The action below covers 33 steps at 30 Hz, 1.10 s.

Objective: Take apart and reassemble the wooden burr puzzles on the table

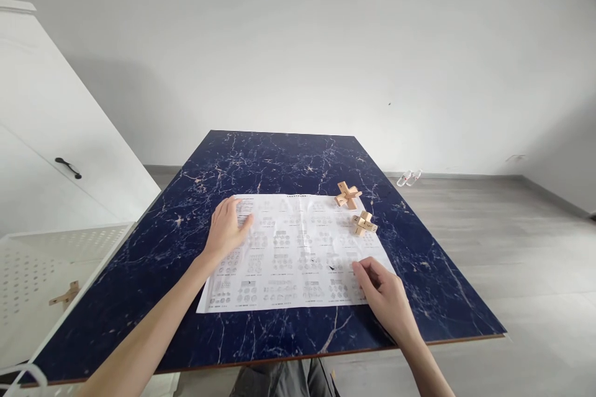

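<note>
Lying across the middle of the table, nearer its near edge than its far one: a large white paper sheet (pixel 298 254), creased, with rows of small grey printed figures. On its far right corner sits a pale wooden cross-shaped block with angled arms (pixel 348 195); just nearer, by the sheet's right edge, a compact pale wooden cross-shaped block (pixel 364 223). Both bear dark marks and cover some print.

Left hand (pixel 228 226) palm down on the sheet's far left corner, fingers extended and close together, thumb spread; grips nothing. Right hand (pixel 382 291) at the sheet's right edge, towards its near corner, fingers curled, thumb near them; cannot tell whether paper is pinched.

Table (pixel 270 161) dark blue, marbled with pale veins. Beyond its left edge, a white cabinet (pixel 46 111) with black handle (pixel 68 168); below, a white perforated basket (pixel 93 239) holding a wooden piece (pixel 66 293). Pale wall (pixel 298 43) behind; grey plank floor (pixel 465 229) right.
</note>
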Each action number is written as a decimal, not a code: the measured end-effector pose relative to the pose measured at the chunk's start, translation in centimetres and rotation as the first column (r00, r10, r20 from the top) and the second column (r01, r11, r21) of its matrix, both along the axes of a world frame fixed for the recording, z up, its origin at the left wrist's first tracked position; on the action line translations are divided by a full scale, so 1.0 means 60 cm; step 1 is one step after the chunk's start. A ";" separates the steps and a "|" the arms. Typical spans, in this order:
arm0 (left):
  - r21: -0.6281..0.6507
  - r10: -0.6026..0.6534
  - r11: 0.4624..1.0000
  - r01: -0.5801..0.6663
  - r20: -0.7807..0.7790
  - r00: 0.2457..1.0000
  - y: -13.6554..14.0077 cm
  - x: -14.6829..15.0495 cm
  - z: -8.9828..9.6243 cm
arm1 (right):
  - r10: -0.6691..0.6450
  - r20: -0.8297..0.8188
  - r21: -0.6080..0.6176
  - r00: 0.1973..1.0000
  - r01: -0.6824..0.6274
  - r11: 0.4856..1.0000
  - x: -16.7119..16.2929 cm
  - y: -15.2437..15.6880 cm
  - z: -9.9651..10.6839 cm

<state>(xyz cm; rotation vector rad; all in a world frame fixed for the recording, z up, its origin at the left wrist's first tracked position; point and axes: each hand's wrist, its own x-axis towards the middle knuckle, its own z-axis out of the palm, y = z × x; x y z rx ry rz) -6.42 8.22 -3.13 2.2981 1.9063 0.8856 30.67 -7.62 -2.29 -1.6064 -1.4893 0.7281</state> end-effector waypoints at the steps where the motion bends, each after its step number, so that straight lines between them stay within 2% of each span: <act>1: 0.001 -0.009 1.000 0.009 -0.002 1.000 -0.005 0.003 0.002 | -0.005 0.002 0.004 1.000 0.005 1.000 -0.001 -0.001 0.000; 5: 0.006 -0.108 0.994 0.108 -0.029 0.994 -0.036 0.030 0.014 | -0.009 0.013 -0.026 1.000 0.009 1.000 -0.001 -0.003 -0.003; 7: 0.034 -0.191 0.980 0.194 -0.089 0.978 -0.053 0.049 0.022 | -0.015 0.011 -0.045 1.000 0.015 0.999 0.000 -0.005 -0.005; 9: 0.059 -0.215 0.972 0.226 -0.144 0.966 -0.067 0.066 0.029 | -0.029 0.006 -0.050 1.000 0.030 0.998 0.001 -0.007 -0.006; 16: -0.046 -0.358 0.934 0.355 -0.119 0.926 -0.085 0.084 0.029 | -0.035 0.008 -0.075 0.999 0.035 0.997 0.006 -0.003 -0.015; 21: -0.145 -0.384 0.917 0.372 -0.061 0.921 -0.089 0.086 0.017 | 0.025 -0.054 -0.068 0.998 -0.028 0.997 0.013 0.016 -0.002; 23: -0.151 -0.384 0.914 0.376 -0.026 0.923 -0.089 0.087 0.010 | 0.021 0.002 -0.007 1.000 -0.021 1.000 0.019 0.030 0.017; 26: -0.131 -0.389 0.912 0.389 0.025 0.921 -0.086 0.088 0.000 | -0.015 0.169 0.087 0.986 0.001 0.996 0.035 0.066 0.056; 29: -0.106 -0.396 0.910 0.400 0.057 0.917 -0.084 0.089 -0.009 | -0.138 0.397 0.193 0.907 0.065 0.979 0.054 0.120 0.087; 33: -0.088 -0.399 0.912 0.401 0.046 0.916 -0.086 0.091 -0.014 | -0.272 0.483 0.280 0.832 0.147 0.949 0.074 0.197 0.096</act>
